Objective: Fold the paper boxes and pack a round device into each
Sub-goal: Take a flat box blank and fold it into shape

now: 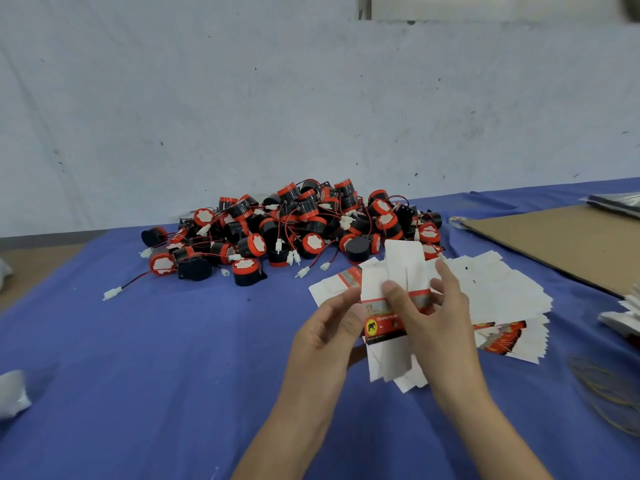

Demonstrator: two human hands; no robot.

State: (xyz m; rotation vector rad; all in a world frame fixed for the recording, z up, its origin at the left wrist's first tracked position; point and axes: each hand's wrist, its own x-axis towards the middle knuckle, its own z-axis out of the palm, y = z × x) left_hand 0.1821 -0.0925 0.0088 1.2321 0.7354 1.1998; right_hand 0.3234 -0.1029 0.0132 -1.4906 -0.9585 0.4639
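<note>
I hold a flat, unfolded paper box (389, 292) above the blue table, white inside with a red and black printed band and an elephant logo. My left hand (327, 327) grips its left edge. My right hand (434, 317) pinches its middle, thumb across the front, fingers behind. A pile of round devices (294, 225), black with red caps and red wires with white plugs, lies farther back. Behind my hands a fanned stack of flat boxes (502, 306) rests on the cloth.
Blue cloth (138, 358) covers the table, and a pale wall stands close behind it. A brown cardboard sheet (561, 244) lies at the right rear. Rubber bands (609, 393) sit near the right edge. A white crumpled bag (12, 393) lies at the left edge.
</note>
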